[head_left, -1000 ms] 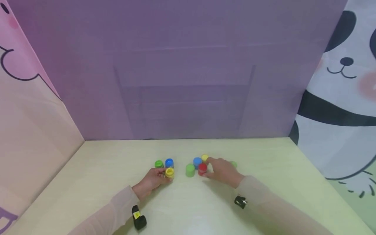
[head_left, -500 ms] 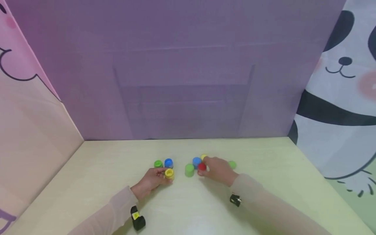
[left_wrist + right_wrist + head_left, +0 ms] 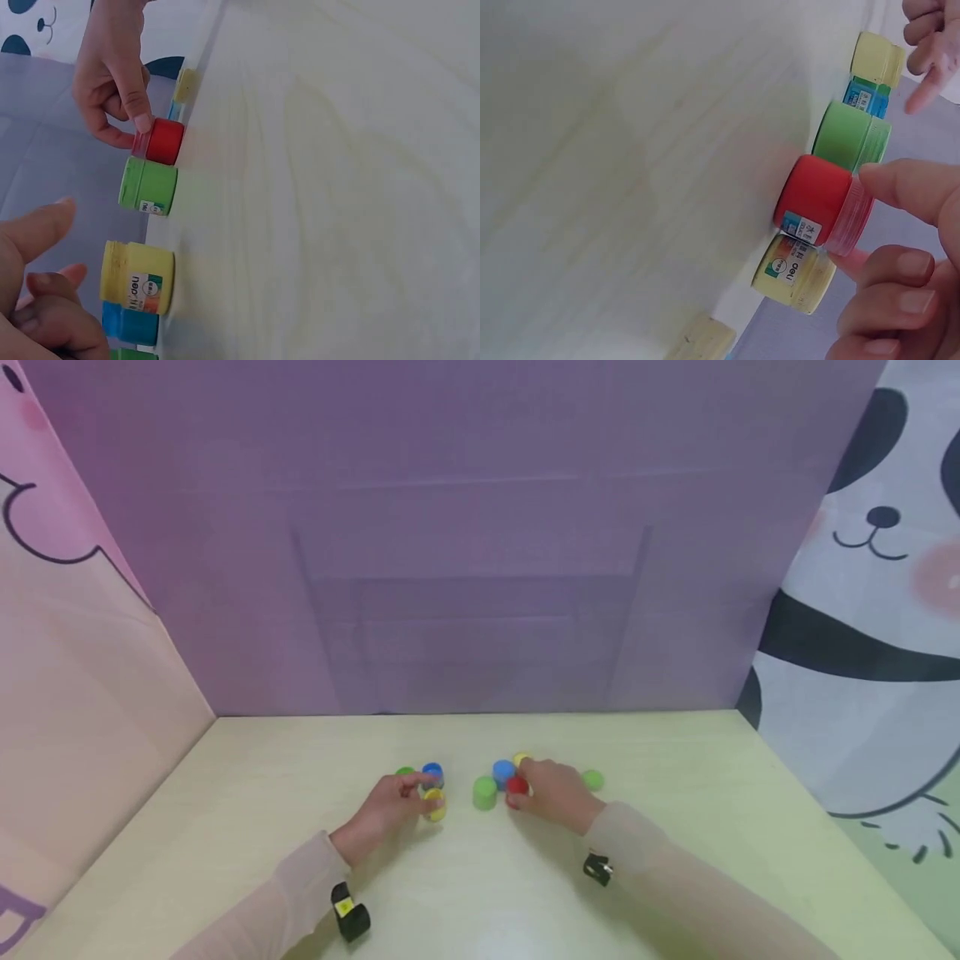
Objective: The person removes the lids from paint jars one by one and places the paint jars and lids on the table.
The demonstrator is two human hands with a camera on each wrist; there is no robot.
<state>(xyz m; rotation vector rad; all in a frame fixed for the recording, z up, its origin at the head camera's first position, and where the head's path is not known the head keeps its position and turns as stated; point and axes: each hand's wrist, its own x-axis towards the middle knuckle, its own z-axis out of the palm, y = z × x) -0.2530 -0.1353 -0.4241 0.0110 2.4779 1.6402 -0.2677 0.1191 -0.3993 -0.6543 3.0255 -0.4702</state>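
On the tabletop, my right hand (image 3: 558,793) pinches a red paint jar (image 3: 814,199) at its clear upper band, between thumb and finger. A light green paint jar (image 3: 484,792), a blue jar (image 3: 503,774) and a yellow jar (image 3: 793,274) stand around it. My left hand (image 3: 386,810) hovers beside another yellow paint jar (image 3: 139,277), its fingers spread and apart from the jar in the left wrist view. Behind that jar are a dark blue jar (image 3: 432,772) and a green jar (image 3: 405,771), partly covered by the left hand in the head view.
A light green round piece (image 3: 592,779) lies to the right of the right hand. The pale table (image 3: 480,893) meets a purple back wall (image 3: 465,610), with a panda-printed panel (image 3: 877,610) on the right.
My left fingers have let go of the yellow jar and spread apart beside it. The right hand has moved slightly left and closed its thumb and finger on the red paint jar.
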